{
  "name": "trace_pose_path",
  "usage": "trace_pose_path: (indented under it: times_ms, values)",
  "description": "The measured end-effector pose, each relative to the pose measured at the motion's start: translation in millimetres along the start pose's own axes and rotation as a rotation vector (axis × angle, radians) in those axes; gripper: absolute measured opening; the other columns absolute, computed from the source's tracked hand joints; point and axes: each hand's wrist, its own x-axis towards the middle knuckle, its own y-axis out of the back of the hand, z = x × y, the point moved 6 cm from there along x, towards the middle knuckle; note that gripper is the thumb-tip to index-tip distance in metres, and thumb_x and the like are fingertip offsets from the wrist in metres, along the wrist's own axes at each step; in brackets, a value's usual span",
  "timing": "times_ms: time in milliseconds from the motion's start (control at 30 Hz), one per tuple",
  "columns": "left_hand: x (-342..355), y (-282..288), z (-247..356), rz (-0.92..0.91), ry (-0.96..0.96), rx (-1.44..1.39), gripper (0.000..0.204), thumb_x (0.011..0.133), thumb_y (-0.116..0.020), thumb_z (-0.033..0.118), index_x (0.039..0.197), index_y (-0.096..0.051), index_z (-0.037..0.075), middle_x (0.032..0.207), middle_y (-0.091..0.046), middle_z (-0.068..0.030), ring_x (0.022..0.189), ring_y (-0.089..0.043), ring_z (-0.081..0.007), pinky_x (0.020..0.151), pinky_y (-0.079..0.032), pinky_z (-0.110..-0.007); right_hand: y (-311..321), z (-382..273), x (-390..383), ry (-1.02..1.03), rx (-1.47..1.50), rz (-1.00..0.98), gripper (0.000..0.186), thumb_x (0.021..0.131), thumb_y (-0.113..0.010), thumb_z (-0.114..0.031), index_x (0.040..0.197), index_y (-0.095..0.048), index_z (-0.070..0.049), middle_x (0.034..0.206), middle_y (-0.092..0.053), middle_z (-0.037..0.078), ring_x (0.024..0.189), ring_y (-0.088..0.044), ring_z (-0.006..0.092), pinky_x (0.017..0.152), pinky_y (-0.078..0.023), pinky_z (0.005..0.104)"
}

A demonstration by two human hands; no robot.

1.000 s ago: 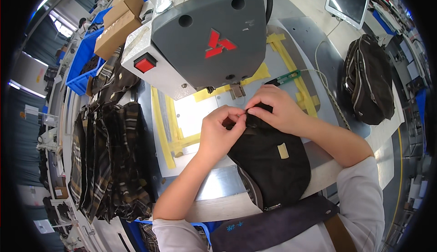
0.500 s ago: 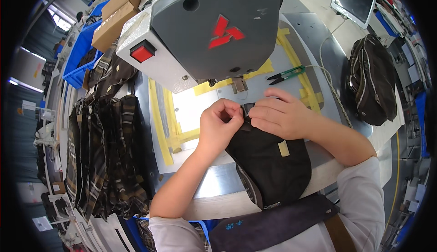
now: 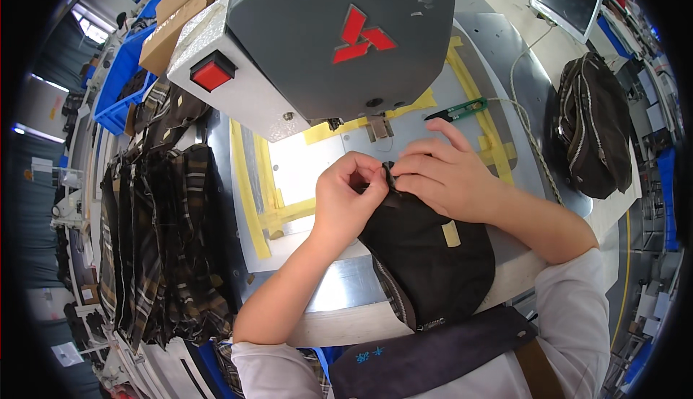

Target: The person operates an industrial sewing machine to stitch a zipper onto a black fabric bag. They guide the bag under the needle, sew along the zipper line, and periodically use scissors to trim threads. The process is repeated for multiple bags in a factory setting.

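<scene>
A black zippered fabric bag (image 3: 433, 262) lies on the machine bed at the near edge, a small yellow tag (image 3: 451, 234) on its face. My left hand (image 3: 348, 195) pinches the bag's top end between thumb and forefinger. From the other side my right hand (image 3: 447, 179) grips the same end, its forefinger raised. Between the fingertips a short dark strip (image 3: 389, 175) stands up at the bag's tip. Just beyond the hands is the grey head of a sewing machine (image 3: 310, 45), with a small metal clamp (image 3: 378, 129) under it.
Green thread snips (image 3: 458, 110) lie beyond my right hand, by a cord (image 3: 530, 128). Another dark zippered bag (image 3: 592, 128) rests at the right. Plaid and black fabric pieces (image 3: 162, 247) hang at the left, near a blue bin (image 3: 119, 99). Yellow tape (image 3: 289, 216) borders the plate.
The dark strip at the bag's tip now stands more upright between my fingers. My right forefinger has lifted higher. The view has shifted slightly; both hands stay at the bag's end.
</scene>
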Motion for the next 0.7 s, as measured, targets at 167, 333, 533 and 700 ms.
trace_pose_path:
  times_ms: [167,333,533,700]
  values:
    - [4,-1,-7,-0.123,0.047,-0.091,0.008,0.088,-0.061,0.003,0.095,-0.060,0.001,0.083,-0.061,-0.0019,0.077,-0.057,-0.0085,0.074,-0.048,-0.024,-2,11,0,-0.119,0.113,-0.021,0.017,0.074,-0.072,-0.011,0.089,-0.065,-0.012,0.093,-0.060,-0.001,0.099,-0.056,0.0198,0.104,-0.036,0.0495]
    - [1,-6,9,-0.262,-0.174,0.042,0.010,0.089,-0.059,0.003,0.099,-0.058,0.001,0.091,-0.059,-0.0054,0.086,-0.057,-0.0147,0.079,-0.046,-0.028,1,18,-4,-0.204,0.116,0.043,0.023,0.068,-0.075,-0.007,0.087,-0.066,-0.014,0.088,-0.059,-0.002,0.094,-0.057,0.0212,0.102,-0.036,0.0521]
    - [-1,-4,4,-0.049,-0.155,0.151,0.015,0.084,-0.065,-0.002,0.096,-0.058,0.002,0.093,-0.059,-0.0092,0.083,-0.060,-0.0200,0.075,-0.049,-0.030,4,-4,-4,0.056,-0.151,0.098,0.007,0.076,-0.068,-0.014,0.081,-0.065,-0.013,0.087,-0.058,-0.002,0.097,-0.056,0.0169,0.102,-0.037,0.0509]
    - [-9,-9,35,0.063,-0.538,0.489,0.025,0.075,-0.068,-0.009,0.094,-0.059,0.005,0.092,-0.059,-0.0096,0.083,-0.063,-0.0274,0.068,-0.053,-0.034,1,4,-4,-0.063,-0.110,0.134,0.006,0.076,-0.067,-0.015,0.082,-0.066,-0.014,0.087,-0.058,-0.003,0.098,-0.056,0.0162,0.102,-0.037,0.0504]
